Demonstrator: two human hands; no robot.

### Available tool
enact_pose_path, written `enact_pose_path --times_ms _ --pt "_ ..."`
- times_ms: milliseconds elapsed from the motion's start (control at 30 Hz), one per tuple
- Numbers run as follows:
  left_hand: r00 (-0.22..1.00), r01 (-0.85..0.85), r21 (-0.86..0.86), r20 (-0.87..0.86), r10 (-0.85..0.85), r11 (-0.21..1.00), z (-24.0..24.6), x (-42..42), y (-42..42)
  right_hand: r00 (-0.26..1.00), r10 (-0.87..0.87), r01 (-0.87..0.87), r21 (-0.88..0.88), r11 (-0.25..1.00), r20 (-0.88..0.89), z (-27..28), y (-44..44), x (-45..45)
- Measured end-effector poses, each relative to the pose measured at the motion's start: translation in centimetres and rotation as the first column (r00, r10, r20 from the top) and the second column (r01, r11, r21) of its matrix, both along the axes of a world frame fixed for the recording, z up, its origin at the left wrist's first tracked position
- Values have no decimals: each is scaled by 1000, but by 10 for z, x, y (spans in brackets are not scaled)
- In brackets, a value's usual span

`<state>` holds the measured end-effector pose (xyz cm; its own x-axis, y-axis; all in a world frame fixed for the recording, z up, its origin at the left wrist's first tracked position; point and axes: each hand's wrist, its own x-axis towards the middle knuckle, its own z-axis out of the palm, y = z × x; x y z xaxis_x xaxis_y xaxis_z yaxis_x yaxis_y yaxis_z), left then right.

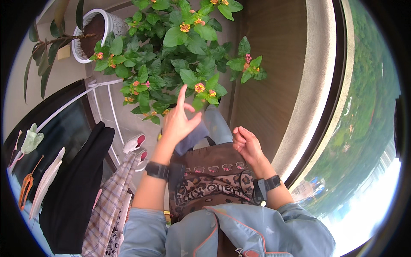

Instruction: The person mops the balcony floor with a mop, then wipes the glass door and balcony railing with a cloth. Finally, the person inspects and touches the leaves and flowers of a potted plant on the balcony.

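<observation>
A leafy lantana plant (192, 64) with yellow, orange and pink flower clusters spreads out in front of me. My left hand (179, 120) is at its near edge, index finger stretched towards the leaves, thumb and the other fingers apart, holding nothing. Just right of that finger is a yellow-pink flower cluster (199, 87). My right hand (247, 143) is lower and to the right, above the edge of my brown patterned apron (215, 180), its fingers curled in; no object shows in it. A dark blue-grey cloth item (192, 138) lies below my left hand, partly hidden.
A white pot (112, 25) with a dark-leaved plant stands at the upper left. On the left, a white drying rack (61, 110) holds black trousers (77, 189) and plaid cloth (110, 199). White-and-red shoes (133, 143) are beside it. A pale ledge (313, 86) runs along the right, with greenery beyond.
</observation>
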<state>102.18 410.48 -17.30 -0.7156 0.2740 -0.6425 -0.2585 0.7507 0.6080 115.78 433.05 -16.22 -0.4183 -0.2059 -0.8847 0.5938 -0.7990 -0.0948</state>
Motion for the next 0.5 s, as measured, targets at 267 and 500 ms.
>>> enact_pose_path --times_ms 267,500 --pt "848 529 -179 82 -524 829 -33 -41 20 997 -66 66 21 998 30 -36 -20 21" --pt "795 606 -138 66 -604 783 -63 -3 -13 997 -39 35 68 997 64 -54 -40 20"
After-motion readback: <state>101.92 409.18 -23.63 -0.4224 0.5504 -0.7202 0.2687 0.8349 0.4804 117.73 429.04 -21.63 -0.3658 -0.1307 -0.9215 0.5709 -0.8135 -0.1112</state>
